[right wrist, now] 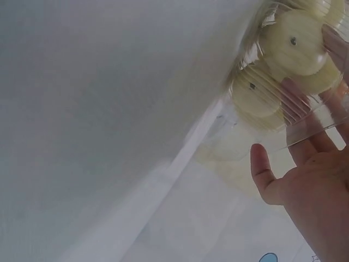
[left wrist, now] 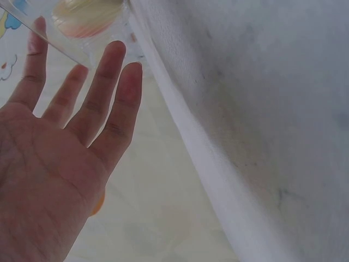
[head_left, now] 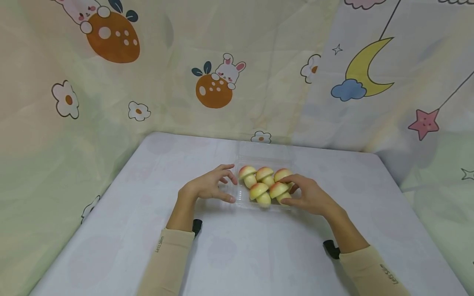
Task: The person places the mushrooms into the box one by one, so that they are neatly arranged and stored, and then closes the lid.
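Note:
A clear plastic box holds several mushroom-shaped pieces with pale yellow stems and yellow caps blushed red. My left hand is beside the box's left edge, its fingers spread and holding nothing. In the left wrist view the left palm faces the camera, with fingertips close to the clear wall. At the right end my right hand reaches over the box, fingers near the rightmost pieces. The right wrist view shows some fingers of the right hand through clear plastic, with the thumb apart. Whether the fingers touch a piece is unclear.
The box's clear lid appears folded back behind it. A white cloth covers the table. Printed curtains with rabbits, flowers and a moon hang behind and at the sides. A dark wrist device sits at each sleeve cuff.

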A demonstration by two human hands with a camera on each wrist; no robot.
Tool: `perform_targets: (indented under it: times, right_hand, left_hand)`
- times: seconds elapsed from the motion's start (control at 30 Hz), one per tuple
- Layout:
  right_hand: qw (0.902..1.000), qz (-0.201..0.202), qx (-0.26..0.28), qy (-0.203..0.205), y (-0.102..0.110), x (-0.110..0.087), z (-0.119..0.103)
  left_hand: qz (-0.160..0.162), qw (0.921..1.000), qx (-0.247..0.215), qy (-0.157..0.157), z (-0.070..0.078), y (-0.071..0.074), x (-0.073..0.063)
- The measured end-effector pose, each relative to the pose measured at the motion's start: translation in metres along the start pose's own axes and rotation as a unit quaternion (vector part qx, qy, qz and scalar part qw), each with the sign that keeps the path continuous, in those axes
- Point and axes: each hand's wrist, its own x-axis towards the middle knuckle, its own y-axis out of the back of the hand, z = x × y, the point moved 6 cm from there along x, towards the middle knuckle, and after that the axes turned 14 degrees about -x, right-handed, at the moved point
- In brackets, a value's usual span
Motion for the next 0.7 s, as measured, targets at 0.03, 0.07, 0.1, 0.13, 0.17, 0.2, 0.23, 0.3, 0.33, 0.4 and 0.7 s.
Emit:
perform_targets:
  times: [0.03,0.07,0.1,0.13,0.17,0.2,0.23,0.3,0.33,0.4,0.7]
  right_hand:
    - [1.0,-0.003,-0.006,0.0,-0.0006,0.0008,-0.0005]
    - [0.9999,-0.006,-0.014,0.0,-0.0009,0.0013,-0.0008]
    - [0.9997,-0.009,-0.022,0.0,-0.0011,0.0017,-0.0013]
    - [0.9995,-0.012,-0.03,0.0,-0.0014,0.0022,-0.0017]
    - [0.9993,-0.016,-0.034,0.0,-0.0015,0.0025,-0.0024]
    - [0.9991,-0.016,-0.038,0.002,-0.0019,0.0028,-0.0028]
    - [0.9989,-0.017,-0.044,0.003,-0.0017,0.0024,-0.0025]
    - [0.9986,-0.016,-0.051,0.006,-0.0012,0.0018,-0.002]
    - [0.9985,-0.015,-0.052,0.006,-0.0012,0.0016,-0.002]
    - [0.9985,-0.012,-0.054,0.007,-0.0007,0.0013,-0.0022]
    - [0.9994,-0.001,-0.033,-0.006,0.0034,-0.0003,-0.0012]
  left_hand:
    - [0.0,1.0,0.0,-0.001,-0.0002,0.0002,-0.0003]
    - [0.0,1.0,0.002,-0.002,-0.0004,0.0004,-0.0003]
    - [0.0,1.0,0.001,-0.003,-0.0006,0.0005,-0.0003]
    - [0.0,1.0,0.001,-0.002,-0.0009,0.0005,-0.0004]
    - [0.0,1.0,0.001,-0.001,-0.0011,0.0005,-0.0006]
    - [-0.001,1.0,0.001,-0.001,-0.0015,0.0004,-0.0006]
    - [-0.002,1.0,0.001,-0.003,-0.0011,-0.0002,0.0001]
    - [-0.003,1.0,0.001,-0.002,0.0,-0.0012,0.0006]
    - [-0.004,1.0,0.001,-0.002,0.0006,-0.0016,0.0007]
    - [-0.005,1.0,0.002,-0.003,0.0011,-0.002,0.0007]
    - [-0.002,1.0,-0.002,0.002,0.0031,-0.002,-0.0002]
